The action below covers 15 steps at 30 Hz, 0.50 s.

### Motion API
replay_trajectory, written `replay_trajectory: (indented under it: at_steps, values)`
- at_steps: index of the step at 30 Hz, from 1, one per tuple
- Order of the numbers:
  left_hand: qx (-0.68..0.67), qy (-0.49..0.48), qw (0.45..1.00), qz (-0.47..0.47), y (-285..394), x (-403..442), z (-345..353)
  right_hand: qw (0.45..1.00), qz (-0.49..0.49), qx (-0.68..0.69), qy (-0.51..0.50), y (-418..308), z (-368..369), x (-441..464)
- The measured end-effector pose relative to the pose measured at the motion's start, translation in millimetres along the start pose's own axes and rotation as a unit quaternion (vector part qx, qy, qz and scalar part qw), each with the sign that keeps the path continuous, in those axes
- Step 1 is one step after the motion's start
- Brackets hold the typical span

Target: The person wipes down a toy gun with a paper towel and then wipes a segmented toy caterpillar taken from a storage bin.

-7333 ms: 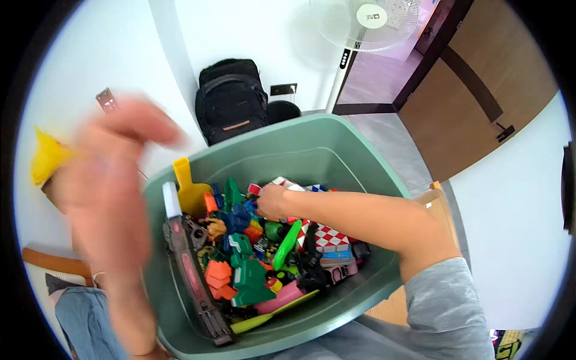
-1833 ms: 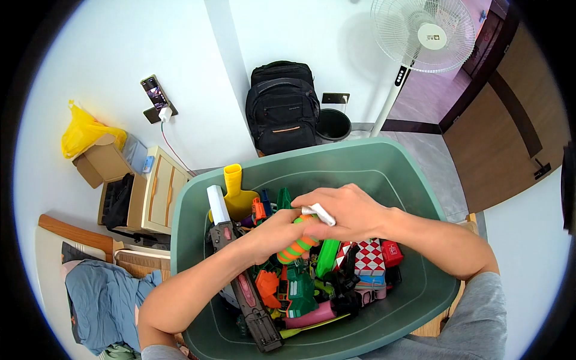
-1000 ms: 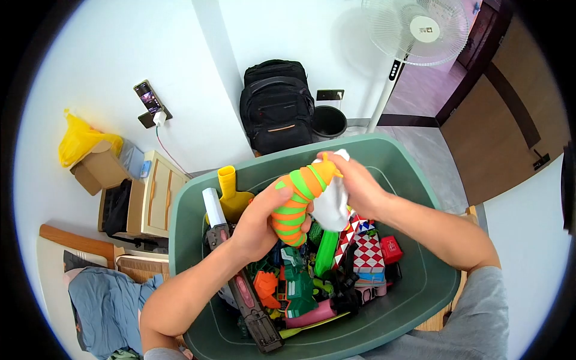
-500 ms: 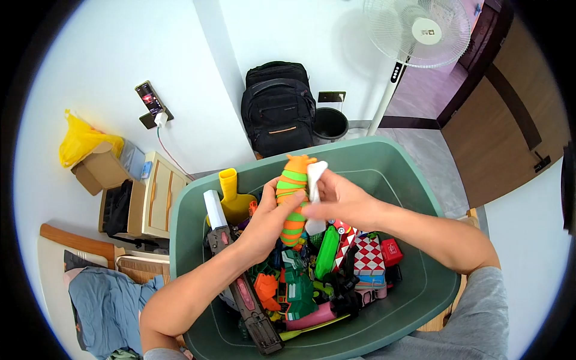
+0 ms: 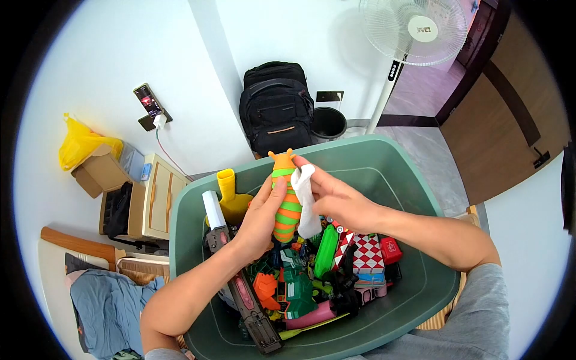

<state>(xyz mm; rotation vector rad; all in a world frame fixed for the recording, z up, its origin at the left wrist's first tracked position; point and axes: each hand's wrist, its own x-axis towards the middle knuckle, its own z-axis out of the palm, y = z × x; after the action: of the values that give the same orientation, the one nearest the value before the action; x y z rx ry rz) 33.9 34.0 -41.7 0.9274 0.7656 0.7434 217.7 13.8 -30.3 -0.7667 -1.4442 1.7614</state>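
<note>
An orange and green segmented toy slug (image 5: 288, 213) is held upright above the toy bin, its two orange feelers at the top. My left hand (image 5: 262, 219) grips it from the left, thumb lying across its front. My right hand (image 5: 342, 201) is closed on a white cloth (image 5: 308, 207), which hangs against the slug's right side. The right fingertips reach behind the slug's head. Below both hands is a large green bin (image 5: 384, 153) full of mixed toys, among them a bright green piece (image 5: 326, 251) and a dark green plastic part (image 5: 298, 294).
In the bin lie a long grey toy weapon (image 5: 249, 300), a yellow shovel (image 5: 231, 201), a red-and-white checkered box (image 5: 367, 255) and a small red box (image 5: 391, 251). Beyond the bin stand a black backpack (image 5: 276, 111), a black trash can (image 5: 327, 124) and a white fan (image 5: 384, 99).
The toy slug has turned and shifted slightly left, its feelers now plainly showing. The cloth has moved a little left and down along its side, with my right hand following.
</note>
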Motion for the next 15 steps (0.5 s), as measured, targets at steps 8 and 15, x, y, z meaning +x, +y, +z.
replay_trajectory:
  at_steps: [8,15]
  values:
    - [0.095,-0.058,0.993,0.037,4,-8,0,0.994,-0.066,-0.002,0.089,12,10,3]
    - [0.203,-0.141,0.965,0.085,3,-8,-3,0.995,0.084,-0.003,0.048,16,9,-5]
